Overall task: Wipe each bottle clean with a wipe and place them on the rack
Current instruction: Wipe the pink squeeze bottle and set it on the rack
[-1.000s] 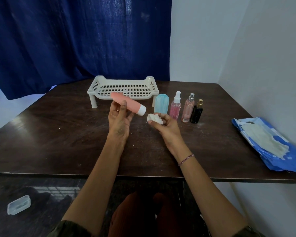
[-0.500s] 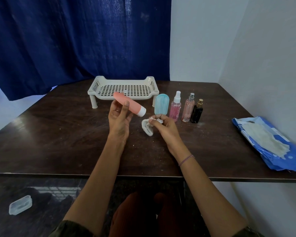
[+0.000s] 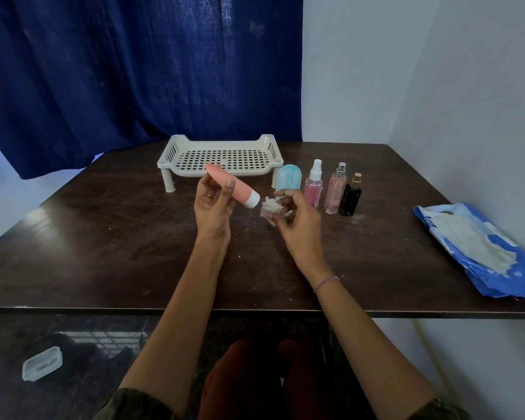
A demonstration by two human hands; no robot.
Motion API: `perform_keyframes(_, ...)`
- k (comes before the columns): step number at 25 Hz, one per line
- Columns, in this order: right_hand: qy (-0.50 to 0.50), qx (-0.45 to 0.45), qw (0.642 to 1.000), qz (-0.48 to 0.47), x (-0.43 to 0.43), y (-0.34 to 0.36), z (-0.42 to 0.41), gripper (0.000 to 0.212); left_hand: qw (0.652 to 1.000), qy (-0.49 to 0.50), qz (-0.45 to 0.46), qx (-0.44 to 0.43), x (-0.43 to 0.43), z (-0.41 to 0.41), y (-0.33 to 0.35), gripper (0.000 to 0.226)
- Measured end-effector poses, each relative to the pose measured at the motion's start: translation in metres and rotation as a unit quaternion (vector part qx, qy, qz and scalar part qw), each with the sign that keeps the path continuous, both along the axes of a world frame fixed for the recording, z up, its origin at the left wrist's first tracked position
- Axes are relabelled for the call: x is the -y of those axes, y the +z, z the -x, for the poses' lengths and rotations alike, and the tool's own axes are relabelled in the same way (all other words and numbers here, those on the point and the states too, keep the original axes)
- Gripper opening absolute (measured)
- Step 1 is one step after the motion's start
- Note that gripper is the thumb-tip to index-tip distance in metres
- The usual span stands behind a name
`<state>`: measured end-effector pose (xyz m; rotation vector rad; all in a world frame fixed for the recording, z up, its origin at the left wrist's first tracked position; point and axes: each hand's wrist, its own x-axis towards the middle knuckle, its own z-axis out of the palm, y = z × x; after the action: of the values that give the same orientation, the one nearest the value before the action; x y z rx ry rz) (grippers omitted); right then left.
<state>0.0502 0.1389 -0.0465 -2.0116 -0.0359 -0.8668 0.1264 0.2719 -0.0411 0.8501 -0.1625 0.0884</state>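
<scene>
Head view, surface: a dark wooden surface (image 3: 103, 244), scuffed and flecked with pale crumbs, runs across the frame with its near edge above the person's lap.
Room: a navy curtain (image 3: 134, 71) hangs behind the left and middle; pale walls (image 3: 361, 71) meet in the corner at the right. A dark floor (image 3: 73, 344) shows beneath the near edge.
Rack: a white perforated rack (image 3: 169, 153) on short legs stands at the back middle of the surface.
Wipe pack: a blue wipe pack (image 3: 497, 277) lies open at the right edge, with pale sheets showing inside.
Floor box: a small clear lidded plastic box (image 3: 42, 363) lies on the floor at lower left; its contents cannot be made out.
Standing bottles: just right of the rack stand a light blue capsule-shaped bottle (image 3: 289, 180), a pink spray bottle (image 3: 312, 186), a pink bottle with a silver top (image 3: 335, 189) and a black bottle with a gold cap (image 3: 351, 195), all upright in a row.
Left hand: the left hand (image 3: 212, 210) is raised in front of the rack, its fingers (image 3: 229, 186) wrapped round a pink tube bottle (image 3: 234, 187), which is tilted with its white cap down to the right.
Right hand: the right hand (image 3: 297, 225) pinches a crumpled white wipe (image 3: 269, 206) in its fingertips, just beside the tube's cap; whether the two touch cannot be told.
</scene>
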Motion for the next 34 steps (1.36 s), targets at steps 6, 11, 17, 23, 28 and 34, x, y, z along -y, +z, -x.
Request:
perform_keyframes(6, -0.041, -0.005, 0.975, 0.218, -0.004, -0.005, 0.002, 0.029, 1.0, 0.016, -0.014, 0.007, 0.0, 0.001, 0.001, 0.063)
perform_keyframes(11, -0.016, -0.051, 0.96, 0.276, -0.003, -0.007, 0.005, 0.03, 0.999, 0.02, -0.046, 0.009, -0.001, 0.001, 0.0, 0.066)
perform_keyframes(17, 0.047, -0.06, 0.975, 0.21, -0.004, 0.0, 0.006, 0.062, 0.997, 0.03, -0.072, 0.018, -0.002, 0.001, -0.002, 0.069)
perform_keyframes(23, 0.022, 0.018, 0.997, 0.066, -0.012, 0.015, -0.007, 0.037, 0.992, 0.034, -0.113, 0.045, -0.002, 0.006, -0.001, 0.059)
perform_keyframes(28, 0.05, 0.006, 0.997, 0.065, -0.03, 0.028, -0.031, 0.038, 0.982, 0.091, -0.144, 0.078, -0.018, 0.005, 0.006, 0.05)
perform_keyframes(34, 0.057, -0.008, 0.998, 0.013, -0.05, 0.036, -0.065, 0.03, 0.97, 0.119, -0.195, 0.081, -0.051, -0.02, 0.016, 0.028)
